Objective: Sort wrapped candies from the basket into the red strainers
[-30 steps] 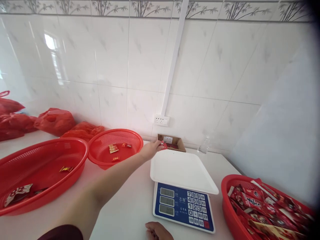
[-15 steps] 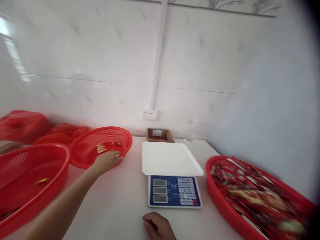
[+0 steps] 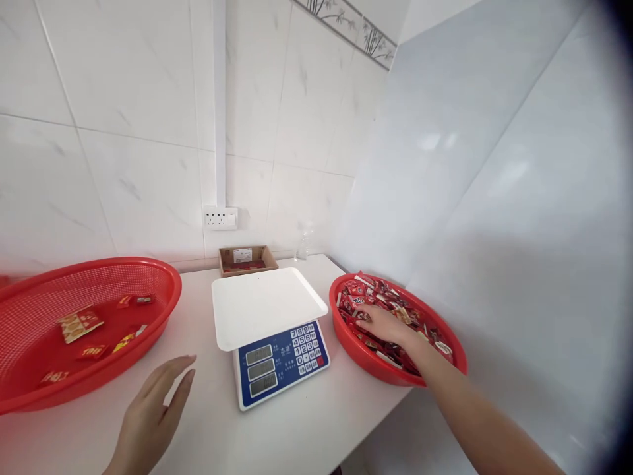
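- Left hand [image 3: 153, 409], yours: free of any load, fingers apart and loosely curved, raised over the white table [image 3: 208, 435] between the left basket and the scale.
- Right hand [image 3: 383, 323], yours: fingers down among the snack packets [image 3: 368, 287] in the right basket, touching a red one; you cannot tell whether it is gripped.
- Left basket [image 3: 99, 277], red plastic, perforated wall: holds a few scattered small packets, red and yellow, plus a larger beige-and-red packet [image 3: 80, 325] lying flat.
- Digital scale [image 3: 284, 363], blue panel, three displays, number keys: stands between your two baskets, its white weighing pan [image 3: 264, 307] bare.
- Right basket [image 3: 368, 359], red plastic: heaped with mostly red packets, close beside the scale.
- Cardboard box [image 3: 260, 253], white label inside: behind the pan, reddish contents indistinct.
- Clear plastic item [image 3: 303, 244]: near the wall.
- Wall socket [image 3: 221, 218], white: above the box, on marbled tiles.
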Available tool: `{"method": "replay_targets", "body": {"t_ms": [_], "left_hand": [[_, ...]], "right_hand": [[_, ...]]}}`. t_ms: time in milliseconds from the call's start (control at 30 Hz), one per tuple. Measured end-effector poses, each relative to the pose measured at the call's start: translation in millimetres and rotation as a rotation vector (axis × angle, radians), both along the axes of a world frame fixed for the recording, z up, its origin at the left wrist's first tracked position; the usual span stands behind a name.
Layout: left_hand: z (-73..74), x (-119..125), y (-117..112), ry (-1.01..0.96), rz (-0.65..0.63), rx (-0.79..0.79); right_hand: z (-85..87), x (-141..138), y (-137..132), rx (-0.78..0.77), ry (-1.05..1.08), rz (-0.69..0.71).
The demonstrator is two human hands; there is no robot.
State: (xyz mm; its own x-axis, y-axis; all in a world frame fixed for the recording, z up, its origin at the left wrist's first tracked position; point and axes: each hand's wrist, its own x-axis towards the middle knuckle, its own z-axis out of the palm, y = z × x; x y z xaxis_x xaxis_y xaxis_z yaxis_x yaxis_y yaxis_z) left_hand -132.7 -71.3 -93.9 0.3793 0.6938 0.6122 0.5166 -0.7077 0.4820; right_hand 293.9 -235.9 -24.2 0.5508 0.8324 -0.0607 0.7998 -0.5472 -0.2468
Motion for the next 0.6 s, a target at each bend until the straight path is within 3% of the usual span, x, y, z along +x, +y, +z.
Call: {"method": "replay_targets", "body": {"t_ms": [100,233,400,600], "left_hand": [[-10.6,-0.5,3.7,-0.006,-0.083,-0.008],[-17.5,-4.6,8.7,-0.015,-0.087,-0.129],[-19.7,-5.6,9.5,-0.028,-0.108,-0.188],[-19.9,-4.4,8.8,-0.011,-0.120,-0.154]], "right_hand": [[-12.1,16.0,7.1,-0.099,-0.067,0.012],[-20.9,24.5,23.4,-0.092,-0.186,-0.083],[-19.6,31.6,40.1,-0.094,-0.282,-0.134],[-28.2,36.4,51.9,-0.199,-0.241,-0.142]]}}
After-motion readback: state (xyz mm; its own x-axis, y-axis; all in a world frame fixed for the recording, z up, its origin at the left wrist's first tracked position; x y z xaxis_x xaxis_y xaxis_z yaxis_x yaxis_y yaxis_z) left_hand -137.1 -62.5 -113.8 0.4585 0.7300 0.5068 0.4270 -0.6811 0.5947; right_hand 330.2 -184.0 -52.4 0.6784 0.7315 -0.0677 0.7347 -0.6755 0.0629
